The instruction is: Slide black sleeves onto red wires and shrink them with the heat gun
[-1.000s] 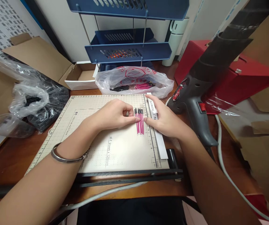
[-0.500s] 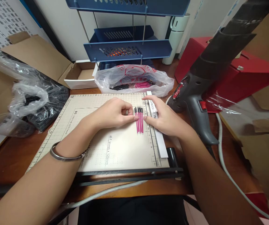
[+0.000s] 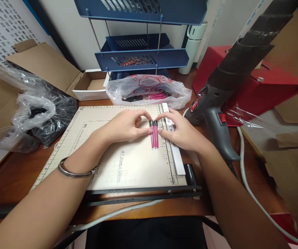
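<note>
Several thin pink wires (image 3: 154,138) with black upper ends and pale lower tips lie side by side on a cream paper-cutter board (image 3: 102,166). My left hand (image 3: 127,126) is at the row's left side, its index fingertip by the black ends and its thumb lower on the pink part. On the opposite side, my right hand (image 3: 181,129) touches the row the same way with thumb and index finger. Between them the two hands pinch the row from both sides. The left hand's other fingers are curled and partly hidden.
Behind the board lies a clear plastic bag (image 3: 175,91) with more pink and black pieces. A grey heat gun (image 3: 216,103) stands at the right, before a red box (image 3: 252,90). Left are a cardboard box (image 3: 90,90) and a plastic-wrapped black bundle (image 3: 53,117). A blue rack (image 3: 141,58) rises behind.
My left index finger has stretched up to the black ends. My right index finger has come down and in to the row's right side. The wires sit closer together.
</note>
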